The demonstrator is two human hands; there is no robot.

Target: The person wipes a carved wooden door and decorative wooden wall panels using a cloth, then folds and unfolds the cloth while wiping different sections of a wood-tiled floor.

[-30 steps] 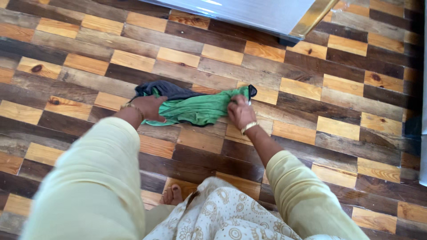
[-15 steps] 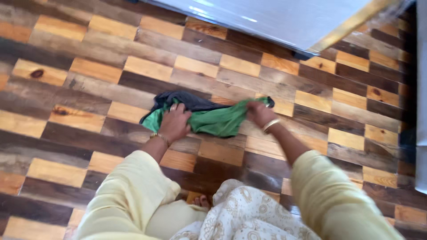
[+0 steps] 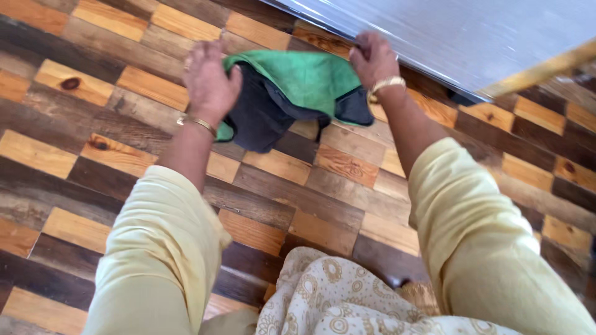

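Underfoot, a patchwork wooden floor [image 3: 81, 149] fills most of the view, its short planks alternating pale, orange and dark brown. At the far right, a pale grey slab of furniture [image 3: 472, 37] with a shiny surface crosses the corner, and a yellowish wooden edge [image 3: 540, 71] runs along its near right side. Nearest the camera, two pale yellow sleeves reach away from the body, and a cream patterned cloth [image 3: 329, 298] drapes at the near centre between them.

Between the hands, a green and dark cloth [image 3: 292, 93] is held up off the floor, far centre. Green side faces up and spreads across the top; the dark part hangs below and toward the near left, its lowest fold above the planks.

Left hand [image 3: 208, 80] is clenched on the cloth's left edge, back of the hand toward the camera, a thin gold bangle [image 3: 197, 122] on the wrist. Right hand [image 3: 372, 59] pinches the cloth's far right corner, just beside the grey furniture's edge; a wider gold bracelet [image 3: 386, 85] sits on that wrist. Fingertips of both hands are hidden by the fabric.
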